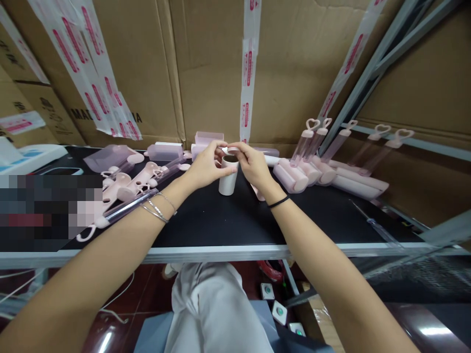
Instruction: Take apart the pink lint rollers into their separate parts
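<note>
A white cup stands upright on the black work surface in front of me, with its dark opening showing at the top. My left hand is closed at the cup's left side. Its thumb lies across the front of the rim, and its other fingers curl behind near a small white piece. Just above the opening is a small pale round lid, pinched in the fingers of my right hand and apart from the rim at the front. The undersides of the right fingers are hidden.
Pink holders and clear tubes lie to the left. Heart-handled tubes stand on the right among pale pink cases. A screwdriver rests near the right front edge. Cardboard boxes form the back wall.
</note>
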{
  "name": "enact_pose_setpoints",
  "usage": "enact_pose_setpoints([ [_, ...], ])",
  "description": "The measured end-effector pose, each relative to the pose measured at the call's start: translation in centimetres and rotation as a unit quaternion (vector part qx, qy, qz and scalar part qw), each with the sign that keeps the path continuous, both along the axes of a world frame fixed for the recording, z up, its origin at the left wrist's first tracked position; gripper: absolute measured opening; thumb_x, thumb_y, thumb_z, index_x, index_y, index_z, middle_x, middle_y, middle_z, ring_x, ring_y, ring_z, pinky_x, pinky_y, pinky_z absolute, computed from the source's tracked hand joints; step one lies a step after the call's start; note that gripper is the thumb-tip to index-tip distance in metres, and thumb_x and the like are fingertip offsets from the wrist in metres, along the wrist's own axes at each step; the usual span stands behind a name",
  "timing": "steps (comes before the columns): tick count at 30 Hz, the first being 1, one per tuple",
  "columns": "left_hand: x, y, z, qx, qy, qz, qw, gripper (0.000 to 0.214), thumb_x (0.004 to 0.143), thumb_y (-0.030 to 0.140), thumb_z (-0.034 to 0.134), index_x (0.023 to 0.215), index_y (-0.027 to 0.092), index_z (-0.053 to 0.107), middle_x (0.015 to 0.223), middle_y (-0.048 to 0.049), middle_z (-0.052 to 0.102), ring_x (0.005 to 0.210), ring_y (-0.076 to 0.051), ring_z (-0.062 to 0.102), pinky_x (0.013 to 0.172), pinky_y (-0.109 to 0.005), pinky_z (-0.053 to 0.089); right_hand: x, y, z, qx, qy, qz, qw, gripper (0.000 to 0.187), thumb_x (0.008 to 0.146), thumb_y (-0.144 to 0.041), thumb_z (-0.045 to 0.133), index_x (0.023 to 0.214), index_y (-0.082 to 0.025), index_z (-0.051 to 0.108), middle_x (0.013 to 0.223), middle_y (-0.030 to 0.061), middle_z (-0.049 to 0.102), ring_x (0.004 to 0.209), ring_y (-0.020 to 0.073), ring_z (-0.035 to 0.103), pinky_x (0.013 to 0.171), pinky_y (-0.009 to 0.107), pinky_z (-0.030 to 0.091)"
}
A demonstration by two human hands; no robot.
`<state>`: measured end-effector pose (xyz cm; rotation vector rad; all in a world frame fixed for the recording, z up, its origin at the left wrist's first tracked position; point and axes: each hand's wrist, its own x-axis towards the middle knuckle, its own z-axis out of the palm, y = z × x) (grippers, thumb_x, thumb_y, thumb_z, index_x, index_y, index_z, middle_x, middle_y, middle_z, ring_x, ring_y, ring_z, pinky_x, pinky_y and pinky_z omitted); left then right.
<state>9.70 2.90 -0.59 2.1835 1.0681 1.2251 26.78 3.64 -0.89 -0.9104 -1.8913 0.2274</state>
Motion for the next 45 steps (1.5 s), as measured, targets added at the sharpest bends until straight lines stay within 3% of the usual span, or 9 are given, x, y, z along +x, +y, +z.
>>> enact_pose_setpoints([
  [6, -0.9, 0.4, 0.1, 0.014, 0.043, -0.003, 0.999, 0.070, 0.070, 0.039, 0.073, 0.130, 0.019, 0.041, 0.113, -0.0090, 0.059, 0.096, -0.018, 0.061, 0.082, -0.032, 0.052, 0.6, 0.0, -0.1, -0.044, -0.071, 0.144, 0.986, 0.043, 0.096, -0.040, 0.038, 0.130, -0.021, 0.056, 0.140, 0.0084, 0.056, 0.130, 0.0201, 0.050, 0.112, 0.039, 0.034],
  [16, -1.2, 0.3, 0.3, 0.048, 0.107, 0.020, 0.993, 0.073, 0.074, 0.046, 0.071, 0.134, 0.018, 0.041, 0.118, -0.0102, 0.061, 0.090, -0.019, 0.062, 0.083, -0.035, 0.053, 0.4, -0.9, 0.1, -0.032, -0.041, 0.174, 0.983, 0.050, 0.099, -0.049, 0.028, 0.126, -0.022, 0.059, 0.133, 0.0072, 0.061, 0.127, 0.0194, 0.054, 0.110, 0.038, 0.037],
  [19, -1.2, 0.1, 0.4, 0.049, 0.117, 0.021, 0.992, 0.072, 0.075, 0.040, 0.071, 0.136, 0.019, 0.040, 0.115, -0.0086, 0.060, 0.086, -0.017, 0.061, 0.080, -0.034, 0.053, 1.2, -0.7, 0.8, 0.011, 0.009, 0.096, 0.995, 0.047, 0.100, -0.043, 0.027, 0.121, -0.018, 0.060, 0.126, 0.0094, 0.065, 0.118, 0.0181, 0.059, 0.103, 0.032, 0.043],
  [22, -1.3, 0.2, 0.3, 0.079, 0.134, 0.025, 0.987, 0.067, 0.075, 0.037, 0.070, 0.134, 0.021, 0.043, 0.116, -0.0076, 0.056, 0.091, -0.018, 0.060, 0.082, -0.034, 0.053, 2.8, 0.2, 1.2, 0.030, 0.045, -0.093, 0.994, 0.036, 0.098, -0.029, 0.030, 0.114, -0.015, 0.059, 0.115, 0.0106, 0.067, 0.110, 0.0183, 0.061, 0.097, 0.031, 0.045],
  [27, -1.2, 0.4, 0.3, 0.222, 0.090, 0.036, 0.970, 0.030, 0.086, 0.040, 0.057, 0.106, 0.017, 0.057, 0.107, -0.0072, 0.057, 0.095, -0.019, 0.057, 0.085, -0.035, 0.050, 5.7, 2.8, -0.3, -0.089, -0.023, -0.299, 0.950, 0.041, 0.083, -0.003, 0.035, 0.114, -0.013, 0.060, 0.117, 0.0135, 0.066, 0.109, 0.0220, 0.060, 0.094, 0.033, 0.046],
  [32, -1.3, 0.4, 0.6, 0.310, 0.067, 0.034, 0.948, 0.035, 0.098, 0.038, 0.036, 0.083, 0.017, 0.060, 0.087, -0.0057, 0.062, 0.089, -0.018, 0.057, 0.085, -0.034, 0.045, 6.7, 3.4, -1.2, -0.212, -0.160, -0.334, 0.904, 0.044, 0.082, -0.005, 0.043, 0.122, -0.011, 0.059, 0.118, 0.0158, 0.067, 0.101, 0.0231, 0.063, 0.083, 0.030, 0.047],
  [37, -1.4, 0.5, 0.5, 0.314, 0.112, 0.028, 0.942, 0.045, 0.099, 0.042, 0.031, 0.082, 0.017, 0.064, 0.083, -0.0057, 0.063, 0.084, -0.019, 0.056, 0.082, -0.034, 0.043, 6.8, 1.4, 0.8, -0.249, -0.290, -0.336, 0.861, 0.029, 0.079, -0.008, 0.054, 0.104, -0.012, 0.068, 0.110, 0.0187, 0.069, 0.099, 0.0270, 0.065, 0.073, 0.030, 0.046],
  [43, -1.1, 0.3, 0.4, 0.295, 0.096, 0.022, 0.950, 0.049, 0.099, 0.044, 0.030, 0.079, 0.017, 0.065, 0.080, -0.0057, 0.062, 0.082, -0.018, 0.056, 0.080, -0.033, 0.043, 6.6, -0.2, 2.3, -0.360, -0.436, -0.321, 0.760, 0.027, 0.068, -0.004, 0.063, 0.091, -0.015, 0.071, 0.075, 0.0103, 0.071, 0.070, 0.0230, 0.068, 0.062, 0.031, 0.050],
  [45, -1.1, 0.3, 0.4, 0.282, 0.089, 0.021, 0.955, 0.049, 0.099, 0.045, 0.031, 0.078, 0.017, 0.065, 0.079, -0.0055, 0.062, 0.081, -0.018, 0.056, 0.079, -0.032, 0.043, 6.7, -0.3, 2.1, -0.365, -0.418, -0.312, 0.771, 0.026, 0.064, -0.004, 0.067, 0.087, -0.014, 0.071, 0.071, 0.0092, 0.070, 0.064, 0.0217, 0.068, 0.059, 0.030, 0.050],
])
